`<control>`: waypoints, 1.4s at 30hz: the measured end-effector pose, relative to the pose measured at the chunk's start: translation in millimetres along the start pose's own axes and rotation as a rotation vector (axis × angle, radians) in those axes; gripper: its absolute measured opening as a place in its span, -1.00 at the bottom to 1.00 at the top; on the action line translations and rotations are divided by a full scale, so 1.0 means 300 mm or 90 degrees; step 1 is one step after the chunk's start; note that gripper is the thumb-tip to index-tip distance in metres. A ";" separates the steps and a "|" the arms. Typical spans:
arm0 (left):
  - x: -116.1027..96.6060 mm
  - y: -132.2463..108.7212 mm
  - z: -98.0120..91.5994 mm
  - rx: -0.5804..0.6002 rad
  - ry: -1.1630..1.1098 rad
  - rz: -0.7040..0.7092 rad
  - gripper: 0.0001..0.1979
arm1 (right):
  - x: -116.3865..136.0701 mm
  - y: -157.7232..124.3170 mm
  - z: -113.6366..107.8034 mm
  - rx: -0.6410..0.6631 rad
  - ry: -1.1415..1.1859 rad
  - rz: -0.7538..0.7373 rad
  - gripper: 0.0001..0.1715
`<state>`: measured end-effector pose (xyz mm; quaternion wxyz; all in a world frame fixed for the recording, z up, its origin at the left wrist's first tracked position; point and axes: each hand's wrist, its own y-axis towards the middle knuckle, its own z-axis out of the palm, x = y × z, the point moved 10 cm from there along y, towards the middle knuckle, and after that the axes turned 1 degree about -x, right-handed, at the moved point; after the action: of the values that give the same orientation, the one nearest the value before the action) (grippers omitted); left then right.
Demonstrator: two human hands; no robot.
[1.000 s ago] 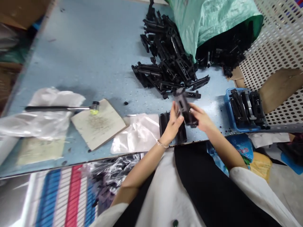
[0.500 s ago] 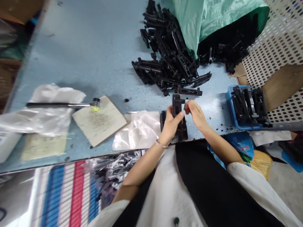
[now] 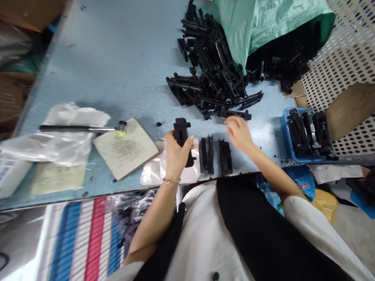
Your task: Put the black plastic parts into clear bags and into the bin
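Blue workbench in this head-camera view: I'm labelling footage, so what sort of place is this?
Probably a small assembly workshop: black moulded plastic parts heaped on the blue workbench, more packed in a blue tray, and a small hammer lying nearby.

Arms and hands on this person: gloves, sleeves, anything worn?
No gloves: the left hand and right hand are bare. A thin metallic chain bracelet circles the left wrist. The right sleeve is loose and white, leaving the forearm bare.
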<state>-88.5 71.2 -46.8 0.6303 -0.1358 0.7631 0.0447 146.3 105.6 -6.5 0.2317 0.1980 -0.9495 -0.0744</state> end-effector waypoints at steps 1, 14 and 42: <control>0.041 0.004 0.005 0.011 0.061 -0.019 -0.59 | -0.076 0.032 -0.016 -0.013 -0.046 0.040 -0.60; -0.015 -0.135 0.337 0.128 0.143 0.223 -0.38 | -0.202 -0.166 0.013 0.033 0.687 0.347 -0.38; -0.188 -0.256 0.422 0.421 -0.300 -0.112 -0.47 | 0.106 -0.105 -0.237 -0.097 0.038 -0.133 -0.53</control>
<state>61.4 36.3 -9.5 0.7986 0.0233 0.5569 -0.2270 164.4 60.3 61.8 0.2655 0.2800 -0.9078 -0.1643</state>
